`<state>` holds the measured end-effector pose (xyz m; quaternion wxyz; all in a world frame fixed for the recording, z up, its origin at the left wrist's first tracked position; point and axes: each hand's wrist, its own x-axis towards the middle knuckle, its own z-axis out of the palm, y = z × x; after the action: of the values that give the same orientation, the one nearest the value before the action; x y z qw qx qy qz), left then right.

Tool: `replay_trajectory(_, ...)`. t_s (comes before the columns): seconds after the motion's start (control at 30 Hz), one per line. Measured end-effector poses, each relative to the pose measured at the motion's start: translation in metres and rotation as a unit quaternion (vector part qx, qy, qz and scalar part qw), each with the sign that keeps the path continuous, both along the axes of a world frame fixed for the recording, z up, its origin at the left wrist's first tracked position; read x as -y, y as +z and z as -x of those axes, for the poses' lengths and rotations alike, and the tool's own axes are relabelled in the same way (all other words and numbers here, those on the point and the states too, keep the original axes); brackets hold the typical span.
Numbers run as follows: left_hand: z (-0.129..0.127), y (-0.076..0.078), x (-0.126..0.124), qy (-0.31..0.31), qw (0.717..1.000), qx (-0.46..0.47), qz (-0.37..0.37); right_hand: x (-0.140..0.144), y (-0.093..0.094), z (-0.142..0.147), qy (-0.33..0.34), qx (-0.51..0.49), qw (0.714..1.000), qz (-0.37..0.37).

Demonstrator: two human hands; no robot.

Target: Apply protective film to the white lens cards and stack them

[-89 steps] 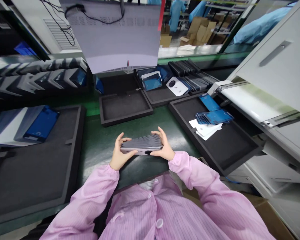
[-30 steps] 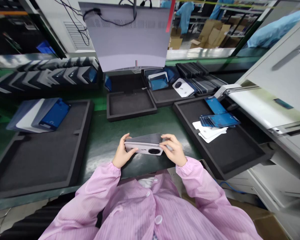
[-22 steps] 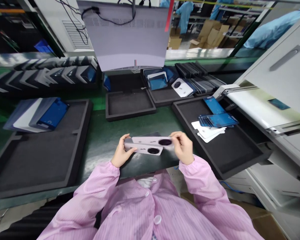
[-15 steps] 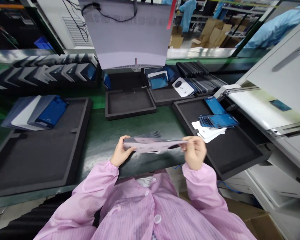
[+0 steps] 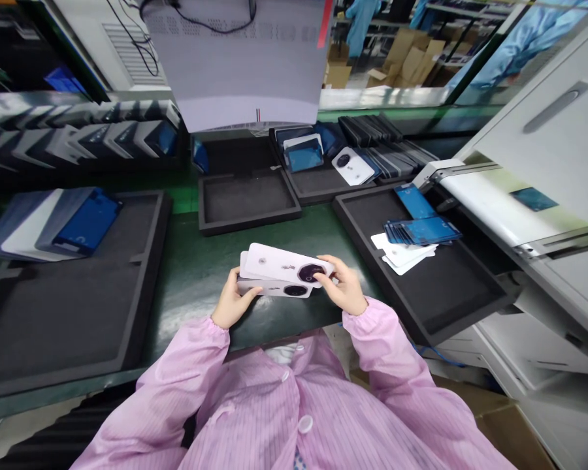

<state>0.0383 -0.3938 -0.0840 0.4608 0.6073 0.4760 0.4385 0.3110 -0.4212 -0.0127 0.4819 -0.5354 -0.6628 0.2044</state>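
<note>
While both hands work close in front of the chest over the green surface (image 5: pixel 200 274), the left hand (image 5: pixel 230 301) clasps the left end of a stack (image 5: pixel 269 287) of white phone back covers, thumb on the near side and fingers curled round the far side. The right hand (image 5: pixel 343 290) holds the top cover (image 5: pixel 287 264) by its right end, fingers pinched narrow just beside the dark round camera opening. That cover lies tilted, its outer face turned up toward the camera, and it overlaps the stack, resting on it or just above it; which of the two cannot be told. Its long axis runs left to right, almost parallel to the surface edge, with the camera end at the right hand and the plain end over the left hand. So the cover lies to the left of the right fingers, and the right hand is the one that controls it.

Well to the right sits a black foam tray (image 5: pixel 451 294) holding blue-filmed parts (image 5: pixel 421 228) and white sheets (image 5: pixel 404 253). A smaller tray (image 5: pixel 247 202) lies straight ahead, a large one (image 5: pixel 68 313) to the left. At the far right a white machine (image 5: pixel 519 215) stands.
</note>
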Motion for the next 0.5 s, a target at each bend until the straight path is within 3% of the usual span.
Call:
replay_trajectory(0.13,0.001,0.003,0.000,0.009,0.999,-0.032,-0.039,0.000,0.016,-0.013,-0.080,-0.118,0.987,-0.072)
replay_trajectory(0.2,0.001,0.006,0.000,-0.001,0.999,-0.030,-0.038,0.006,0.021,-0.017,-0.046,-0.140,0.986,-0.082)
replay_trajectory(0.27,0.003,0.010,0.000,-0.022,1.000,-0.003,-0.016,0.013,0.018,-0.014,0.063,-0.059,0.995,-0.043)
replay_trajectory(0.33,0.006,0.012,0.000,-0.052,0.998,0.032,0.019,0.017,0.009,-0.005,0.147,0.058,0.987,-0.006)
replay_trajectory(0.4,0.009,0.012,-0.001,-0.079,0.994,0.057,0.049,0.019,-0.005,0.005,0.147,0.130,0.981,-0.011)
replay_trajectory(0.5,0.012,0.009,-0.003,-0.079,0.992,0.080,0.051,0.019,-0.026,0.015,0.077,0.149,0.985,-0.039)
